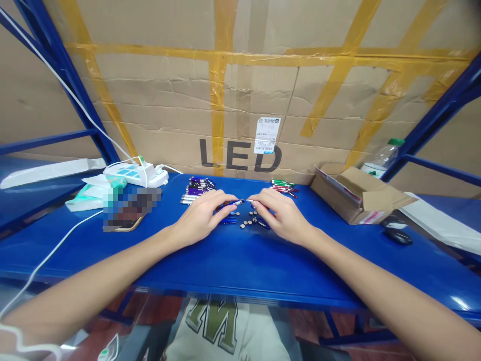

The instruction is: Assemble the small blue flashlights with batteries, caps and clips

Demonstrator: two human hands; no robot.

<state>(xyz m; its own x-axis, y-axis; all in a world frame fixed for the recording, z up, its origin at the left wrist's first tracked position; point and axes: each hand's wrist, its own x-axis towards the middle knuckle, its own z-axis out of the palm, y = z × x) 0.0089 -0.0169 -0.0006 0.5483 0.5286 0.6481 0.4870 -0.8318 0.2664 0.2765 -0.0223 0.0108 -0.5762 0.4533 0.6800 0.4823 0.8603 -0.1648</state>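
My left hand (pixel 205 213) pinches a slim blue metal tube (pixel 236 202) with a silvery end between thumb and fingers. Facing it, my right hand (pixel 283 213) has its fingertips closed on a small thin piece (pixel 248 200), too small to make out, close to the tube's end. Whether the two parts touch, I cannot tell. Below the hands lie several small round button batteries (pixel 245 222). Other blue tubes (pixel 229 219) rest beside my left fingers, and a dark blue clip-shaped part (pixel 262 223) is under my right hand.
Purple, black and silver tubes (pixel 195 189) lie in a row behind my left hand; green and red ones (pixel 283 187) lie behind my right. A phone (pixel 131 213) and power strip (pixel 139 173) are left. An open carton (pixel 349 193) and black mouse (pixel 398 236) are right.
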